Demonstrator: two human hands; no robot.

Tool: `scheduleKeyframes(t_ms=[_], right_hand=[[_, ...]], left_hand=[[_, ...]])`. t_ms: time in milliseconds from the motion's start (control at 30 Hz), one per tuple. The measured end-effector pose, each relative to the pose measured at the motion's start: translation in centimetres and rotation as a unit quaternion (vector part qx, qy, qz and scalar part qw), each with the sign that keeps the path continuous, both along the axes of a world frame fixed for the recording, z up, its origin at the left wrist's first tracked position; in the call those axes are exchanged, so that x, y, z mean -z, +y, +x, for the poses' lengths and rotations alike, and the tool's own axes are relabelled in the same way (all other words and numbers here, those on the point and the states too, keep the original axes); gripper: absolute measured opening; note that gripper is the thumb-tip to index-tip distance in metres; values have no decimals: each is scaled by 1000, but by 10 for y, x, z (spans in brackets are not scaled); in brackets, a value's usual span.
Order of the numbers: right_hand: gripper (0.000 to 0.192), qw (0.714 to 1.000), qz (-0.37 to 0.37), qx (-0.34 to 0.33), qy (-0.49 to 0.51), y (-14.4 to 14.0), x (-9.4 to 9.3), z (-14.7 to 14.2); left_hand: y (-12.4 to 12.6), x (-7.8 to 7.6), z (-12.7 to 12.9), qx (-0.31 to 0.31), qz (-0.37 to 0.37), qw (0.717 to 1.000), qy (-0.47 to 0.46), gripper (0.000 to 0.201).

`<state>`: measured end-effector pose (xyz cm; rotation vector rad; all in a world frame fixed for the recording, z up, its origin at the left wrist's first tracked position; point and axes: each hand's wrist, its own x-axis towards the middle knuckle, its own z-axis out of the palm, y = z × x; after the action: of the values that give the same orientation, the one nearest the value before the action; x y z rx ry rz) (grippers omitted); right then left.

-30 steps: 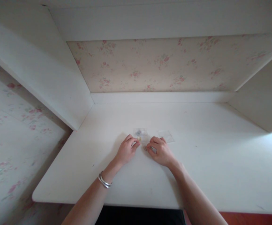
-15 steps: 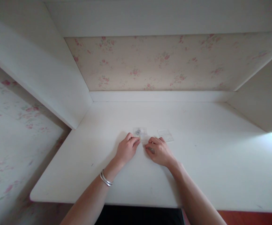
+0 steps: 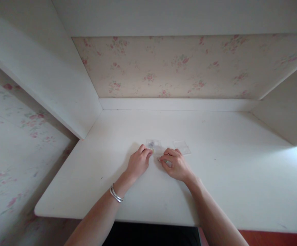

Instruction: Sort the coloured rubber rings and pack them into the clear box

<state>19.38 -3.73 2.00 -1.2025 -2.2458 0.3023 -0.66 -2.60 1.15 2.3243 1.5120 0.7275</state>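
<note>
My left hand (image 3: 139,162) rests on the white desk (image 3: 215,177), its fingertips pressing the near edge of a small clear plastic bag (image 3: 154,145) with tiny metal pieces inside. My right hand (image 3: 175,164) lies just to the right, thumb and forefinger pinched together at the bag's near right corner; what they pinch is too small to tell. A silver bangle sits on my left wrist. A second clear, flat bag (image 3: 181,147) lies just beyond my right hand, apart from it.
The desk sits in a white alcove with side panels (image 3: 48,78) left and right and floral wallpaper (image 3: 179,65) at the back. A low white ledge (image 3: 176,104) runs along the back. The desk's front edge is near my forearms.
Both hands stay at the bag with only small finger shifts. The small dark piece seen by my right fingers a second ago is no longer visible. The view moved slightly.
</note>
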Motion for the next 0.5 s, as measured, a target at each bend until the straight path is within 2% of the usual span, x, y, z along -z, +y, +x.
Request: scheduleKeyframes(t_ms=[133,300,500], right_hand=[[15,999,16,19,42,0,1,0],[19,990,59,88,92,4,8,-1],[18,983,83,126,105,9,15,-2]], left_hand=[[-4,-1,0,-2,1,1000,19,22],[-9,-5,-2,-3,0,999,40,23],[-13,-11,-3,-4,6,999,46,22]])
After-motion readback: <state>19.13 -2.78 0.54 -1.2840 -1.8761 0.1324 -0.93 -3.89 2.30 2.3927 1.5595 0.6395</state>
